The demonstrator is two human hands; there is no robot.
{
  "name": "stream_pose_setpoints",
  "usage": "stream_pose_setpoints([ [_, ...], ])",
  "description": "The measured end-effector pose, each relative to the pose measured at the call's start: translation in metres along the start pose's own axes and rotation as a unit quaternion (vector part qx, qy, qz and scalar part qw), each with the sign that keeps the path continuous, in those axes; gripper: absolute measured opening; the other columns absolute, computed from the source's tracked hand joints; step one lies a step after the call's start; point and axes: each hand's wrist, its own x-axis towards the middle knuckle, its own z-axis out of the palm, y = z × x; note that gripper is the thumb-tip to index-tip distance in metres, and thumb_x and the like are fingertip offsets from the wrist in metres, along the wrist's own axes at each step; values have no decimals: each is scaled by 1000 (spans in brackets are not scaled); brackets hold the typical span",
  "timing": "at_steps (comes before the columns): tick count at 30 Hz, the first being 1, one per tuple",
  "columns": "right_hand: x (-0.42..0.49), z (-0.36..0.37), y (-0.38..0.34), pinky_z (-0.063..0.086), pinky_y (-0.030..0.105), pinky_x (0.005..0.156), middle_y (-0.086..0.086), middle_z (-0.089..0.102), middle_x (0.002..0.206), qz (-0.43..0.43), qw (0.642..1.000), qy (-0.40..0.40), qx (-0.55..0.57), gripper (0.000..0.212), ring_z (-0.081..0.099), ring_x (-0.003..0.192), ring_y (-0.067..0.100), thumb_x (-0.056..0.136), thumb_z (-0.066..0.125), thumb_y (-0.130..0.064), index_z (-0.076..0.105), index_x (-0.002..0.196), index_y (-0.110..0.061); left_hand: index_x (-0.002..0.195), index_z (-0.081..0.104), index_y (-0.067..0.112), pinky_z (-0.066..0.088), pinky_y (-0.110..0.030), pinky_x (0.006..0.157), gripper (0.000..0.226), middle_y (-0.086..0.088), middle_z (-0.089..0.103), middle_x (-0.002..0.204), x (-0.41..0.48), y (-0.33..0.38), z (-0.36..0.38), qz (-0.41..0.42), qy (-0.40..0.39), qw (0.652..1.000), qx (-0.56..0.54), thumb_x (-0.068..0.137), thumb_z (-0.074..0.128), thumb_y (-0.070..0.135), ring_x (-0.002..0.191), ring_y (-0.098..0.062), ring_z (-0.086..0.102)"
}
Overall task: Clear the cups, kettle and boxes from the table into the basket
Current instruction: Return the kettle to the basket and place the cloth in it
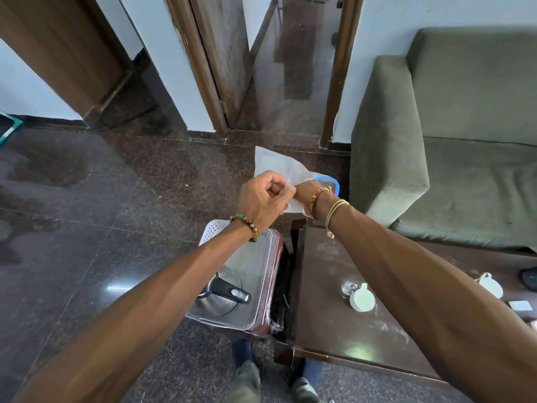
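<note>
The left hand (266,196) is clenched, pinching a white bag (274,162) above the far corner of the table (328,257). The right hand (303,191) meets it, but its fingers are hidden, so its grip cannot be told. A blue-rimmed box (327,179) shows just beyond the right hand. Open floor (116,199) lies left of the left hand; below it, just beside the table edge, the basket (212,228) holds the kettle (220,295), while a cup (361,298) and a second cup (491,285) stand on the table.

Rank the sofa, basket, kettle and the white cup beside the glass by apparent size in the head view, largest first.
1. sofa
2. basket
3. kettle
4. white cup
The left forearm hides part of basket and kettle; order is clear.
</note>
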Motion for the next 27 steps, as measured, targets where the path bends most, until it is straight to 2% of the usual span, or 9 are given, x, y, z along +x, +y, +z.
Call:
stream_pose_setpoints([
  [2,1,-1,3,42,21,105,21,40,149,61,986,-26,153,39,55,111,17,108,28,-13,34,144,2,81,67,27,58,-30,54,25,7,69,68,-1,-5,-3,31,12,999,20,76,71,51,61,-9,68],
  [5,-3,-1,1,36,21,93,9,42,148,31,996,-16,-78,40,40,136,28,106,32,-7,37,145,-5,94,63,29,53,-24,70,39,13,66,88,6,-15,-11,21,134,990,35,78,60,64,83,-5,63],
  [7,11,-2,10,33,11,96,12,43,143,111,978,35,176,40,30,143,31,107,24,-7,36,145,2,117,57,23,50,-30,87,55,4,59,115,15,-26,-19,-30,169,984,50,82,57,65,106,-12,56],
  [9,8,-3,15,36,28,105,13,50,130,94,986,16,139,38,40,137,34,108,26,-14,46,137,0,132,50,18,49,-39,97,67,-4,54,132,25,-37,-28,-130,118,984,38,84,56,64,118,-18,53],
  [11,9,-6,18,40,35,105,16,52,136,-41,999,30,11,39,51,123,31,104,44,-17,45,141,-6,107,61,22,55,-46,90,44,-1,66,108,28,-45,-34,-176,72,981,-43,87,57,60,98,-18,63],
  [14,1,-3,8,51,32,94,-3,65,120,-167,986,-5,15,37,63,107,17,92,65,-34,58,127,-24,85,64,9,56,-44,72,42,-3,67,81,26,-48,-39,-182,74,974,-111,90,60,50,73,-17,64],
  [19,-12,-2,2,49,15,85,-16,67,95,-196,977,22,-84,20,62,91,8,91,63,-38,65,110,-31,89,68,18,54,-57,84,29,-10,71,99,24,-58,-43,-197,16,957,-214,95,56,44,92,-28,67],
  [23,-17,-3,3,48,4,59,-25,71,72,-109,979,-79,153,36,64,66,-11,98,55,-10,54,133,-3,103,69,20,49,-61,94,32,-14,68,117,22,-64,-40,-204,-18,939,-276,99,48,44,109,-33,64],
  [27,-24,6,7,56,20,82,-10,71,111,-163,971,-49,165,39,69,97,6,91,71,-34,60,128,-26,112,66,15,50,-56,96,41,-13,68,118,24,-68,-35,-230,-30,920,-317,100,43,47,109,-30,65],
])
